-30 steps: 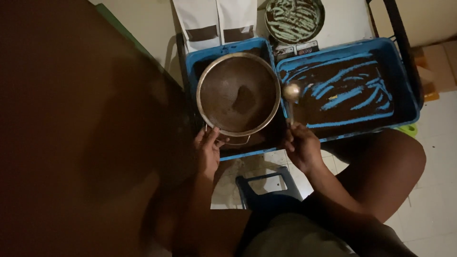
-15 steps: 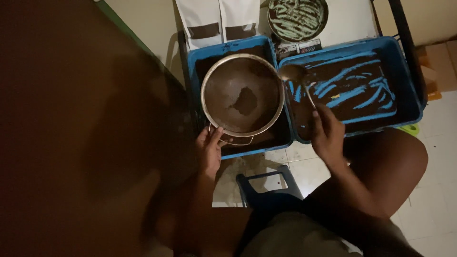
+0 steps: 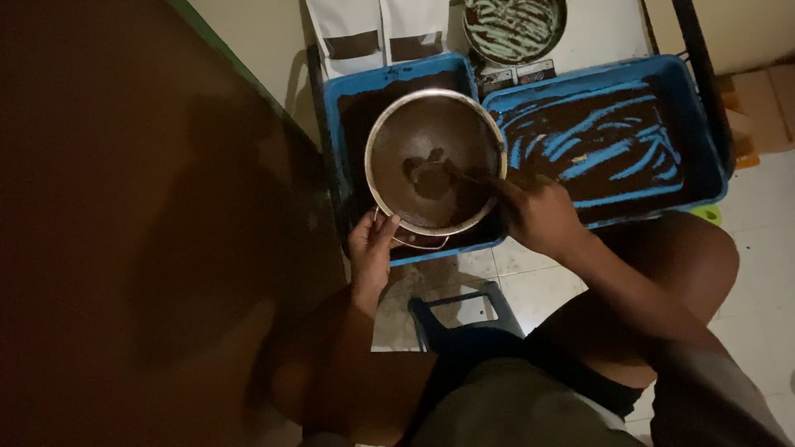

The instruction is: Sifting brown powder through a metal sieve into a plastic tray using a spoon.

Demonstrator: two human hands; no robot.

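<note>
My left hand (image 3: 373, 247) grips the near rim and wire handle of a round metal sieve (image 3: 389, 132) that holds dark brown powder. The sieve sits over the left blue tray (image 3: 335, 99). My right hand (image 3: 538, 213) holds a metal spoon (image 3: 464, 174) whose bowl reaches into the middle of the sieve, resting in a small heap of powder. The right blue tray (image 3: 704, 132) carries a streaked layer of the same dark powder.
Two white pouches (image 3: 377, 29) with dark bands stand behind the left tray. A round dish (image 3: 513, 25) with greenish contents sits behind the trays on a small scale. A dark stool (image 3: 451, 319) is under me on the tiled floor (image 3: 770, 248). A brown surface (image 3: 124, 207) fills the left.
My right hand carried the spoon from the right tray's edge leftward over the sieve and set its bowl into the powder. My left hand kept its hold on the sieve rim.
</note>
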